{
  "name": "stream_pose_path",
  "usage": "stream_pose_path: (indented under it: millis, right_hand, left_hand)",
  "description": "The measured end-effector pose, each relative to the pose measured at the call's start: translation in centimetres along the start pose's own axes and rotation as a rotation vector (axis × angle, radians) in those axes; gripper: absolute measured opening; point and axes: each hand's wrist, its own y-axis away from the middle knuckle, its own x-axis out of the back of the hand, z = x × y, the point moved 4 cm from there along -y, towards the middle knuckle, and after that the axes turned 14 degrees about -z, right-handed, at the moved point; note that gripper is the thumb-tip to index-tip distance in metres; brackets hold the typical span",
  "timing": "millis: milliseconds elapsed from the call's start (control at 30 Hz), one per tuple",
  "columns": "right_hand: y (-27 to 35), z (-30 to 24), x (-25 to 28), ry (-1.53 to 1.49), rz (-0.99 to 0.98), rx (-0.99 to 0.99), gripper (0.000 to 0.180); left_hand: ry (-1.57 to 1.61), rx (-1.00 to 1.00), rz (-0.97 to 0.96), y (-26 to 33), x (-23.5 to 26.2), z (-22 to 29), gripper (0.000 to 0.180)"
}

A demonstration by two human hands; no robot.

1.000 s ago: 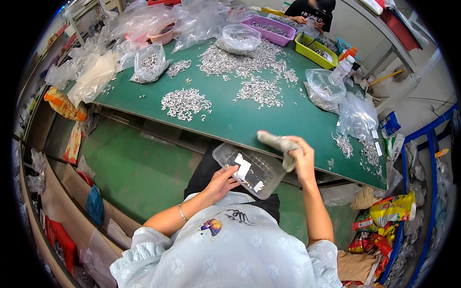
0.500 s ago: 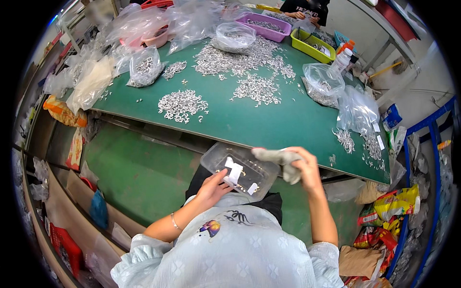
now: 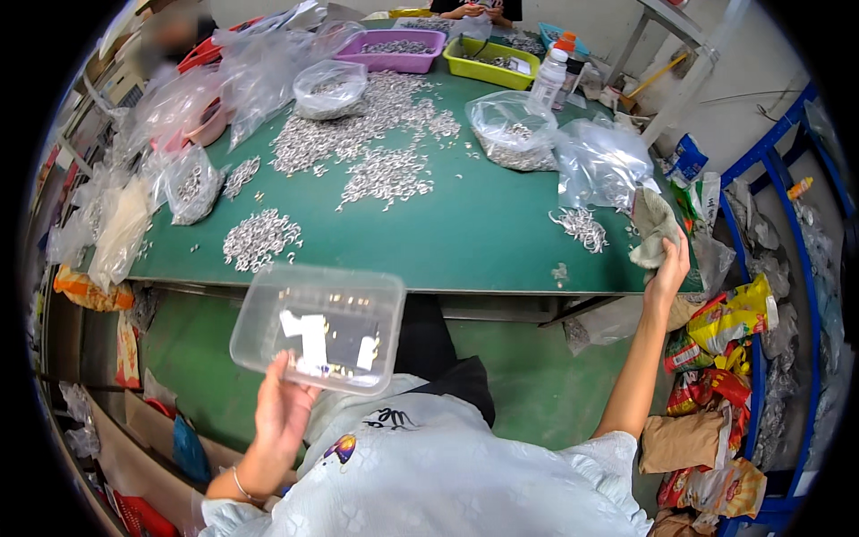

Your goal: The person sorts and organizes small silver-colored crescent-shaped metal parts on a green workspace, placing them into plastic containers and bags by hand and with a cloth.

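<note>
My left hand (image 3: 284, 404) grips the near edge of a clear plastic box (image 3: 380, 300), holding it tilted in front of the table. White paper slips (image 3: 313, 345) and small gold-coloured pieces show in the box. At the table's right front corner, my right hand (image 3: 669, 268) is closed round a crumpled grey-green cloth glove (image 3: 655, 224), raised beside the small silvery hook-shaped parts. A small heap of these parts (image 3: 261, 240) lies just beyond the box, and a larger spread (image 3: 344, 134) covers the middle of the green table (image 3: 465, 255).
Clear bags of parts (image 3: 514, 134) stand on the table. Behind them are a purple basin (image 3: 394, 54), a lime-green basin (image 3: 492, 67) and a white bottle (image 3: 548, 79). A blue rack (image 3: 778, 179) and colourful sacks (image 3: 729, 313) line the right. Another person's hands (image 3: 470, 11) are at the far side.
My left hand has carried the box leftward and tilted it more. My right hand has moved the glove away from the box, out to the right over the table corner. The view has shifted.
</note>
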Motion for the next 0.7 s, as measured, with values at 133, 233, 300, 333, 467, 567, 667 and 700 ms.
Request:
stream_pose_path:
  millis: [133,233,300,333,467,567,667,700]
  right_hand:
    - [-5.5,1.9,3.7,0.353,0.077,0.115,0.035]
    - [-9.0,3.4,6.6,0.657,0.103,0.195,0.038]
    - [-10.2,4.3,6.9,0.686,0.099,0.131,0.038]
    - [-10.6,4.7,7.3,0.720,0.110,0.131,0.038]
    - [-10.6,7.8,8.9,0.859,0.155,0.095,0.036]
    - [-9.8,11.3,8.8,0.911,0.133,0.026,0.039]
    - [-8.4,12.7,8.7,0.926,0.063,0.061,0.041]
    - [-8.4,11.7,7.9,0.858,0.047,0.044,0.041]
  left_hand:
    - [-0.129,0.071,-0.304,-6.0,-9.9,1.3,0.032]
    - [-0.167,0.261,-0.523,-11.1,-17.4,-0.2,0.032]
    - [-0.257,0.335,-0.581,-14.7,-22.1,-1.6,0.032]
    - [-0.282,0.380,-0.613,-17.0,-24.3,-2.9,0.035]
    - [-0.402,0.472,-0.750,-25.5,-34.3,-8.9,0.047]
    - [-0.497,0.465,-0.777,-33.8,-40.4,-13.9,0.047]
    - [-0.609,0.407,-0.787,-41.2,-46.2,-18.5,0.049]
    - [-0.640,0.384,-0.778,-43.6,-47.5,-20.0,0.051]
